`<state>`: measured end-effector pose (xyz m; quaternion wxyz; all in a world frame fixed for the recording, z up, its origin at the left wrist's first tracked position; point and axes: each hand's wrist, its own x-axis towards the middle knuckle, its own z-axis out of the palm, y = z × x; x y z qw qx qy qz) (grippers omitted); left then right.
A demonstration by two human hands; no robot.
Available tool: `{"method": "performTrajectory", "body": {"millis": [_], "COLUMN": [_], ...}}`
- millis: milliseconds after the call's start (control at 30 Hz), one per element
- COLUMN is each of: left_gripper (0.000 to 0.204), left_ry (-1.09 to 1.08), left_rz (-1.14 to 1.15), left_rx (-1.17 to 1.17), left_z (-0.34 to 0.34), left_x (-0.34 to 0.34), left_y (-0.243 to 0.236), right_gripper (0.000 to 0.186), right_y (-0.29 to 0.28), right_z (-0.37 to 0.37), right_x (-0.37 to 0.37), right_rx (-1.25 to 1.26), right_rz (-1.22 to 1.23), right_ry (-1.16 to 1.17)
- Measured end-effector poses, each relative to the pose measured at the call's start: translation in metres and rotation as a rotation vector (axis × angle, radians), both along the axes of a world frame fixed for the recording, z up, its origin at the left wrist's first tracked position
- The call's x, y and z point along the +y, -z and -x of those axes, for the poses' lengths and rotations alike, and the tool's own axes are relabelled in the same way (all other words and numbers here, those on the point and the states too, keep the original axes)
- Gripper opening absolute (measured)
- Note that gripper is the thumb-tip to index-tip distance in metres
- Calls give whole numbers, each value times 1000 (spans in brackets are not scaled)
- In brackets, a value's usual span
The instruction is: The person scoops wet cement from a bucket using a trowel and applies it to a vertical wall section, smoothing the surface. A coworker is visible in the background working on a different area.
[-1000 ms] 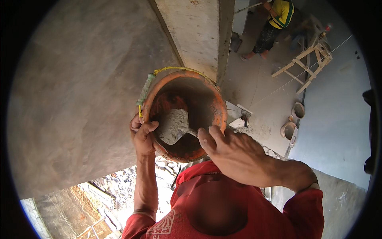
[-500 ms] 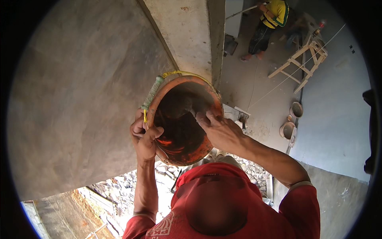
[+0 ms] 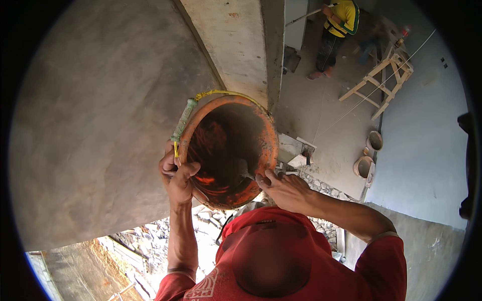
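Observation:
An orange bucket [image 3: 273,140], its walls smeared with mortar, is tilted so its mouth faces me. My left hand [image 3: 179,175] grips the rim on the left, thumb over the edge. A yellow handle with a pale green grip [image 3: 184,120] lies along the bucket's upper left rim. My right hand [image 3: 286,190] is closed at the lower right rim and holds a trowel [image 3: 240,168]. Its grey blade reaches into the bucket; its handle is mostly hidden by my fingers. The bottom of the bucket is dark, and I cannot tell how much it contains.
A plastered wall [image 3: 110,125] stands at left beside a concrete column [image 3: 236,45]. Rubble [image 3: 206,220] lies below. Far right are a wooden sawhorse-like stand [image 3: 379,83], two mortar-stained buckets [image 3: 362,166] and a stretched line. A person in yellow [image 3: 341,20] holds a pole.
My right hand has moved down along the right rim, taking the trowel toward the lower part of the bucket. The bucket and my left hand have shifted slightly left.

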<state>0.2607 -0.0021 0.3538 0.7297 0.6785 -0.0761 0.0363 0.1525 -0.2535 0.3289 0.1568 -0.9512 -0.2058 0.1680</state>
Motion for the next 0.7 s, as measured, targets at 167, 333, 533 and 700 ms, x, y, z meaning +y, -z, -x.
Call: {"method": "performTrajectory", "body": {"millis": [167, 333, 533, 700], "left_gripper": [13, 13, 15, 15], "left_ry": [29, 37, 54, 59], "left_rz": [26, -16, -1, -42], "left_rx": [64, 0, -12, -130], "left_z": [-2, 0, 1, 3], "left_x": [3, -1, -7, -15], "left_y": [2, -2, -7, -12], "right_gripper": [61, 64, 64, 69], "right_y": [11, 5, 2, 18], "right_z": [0, -3, -9, -10], "right_x": [-10, -6, -10, -3], "right_rx": [-116, -48, -24, -56], "right_rz": [-110, -66, -106, -82], "right_ry": [69, 52, 161, 187]}}
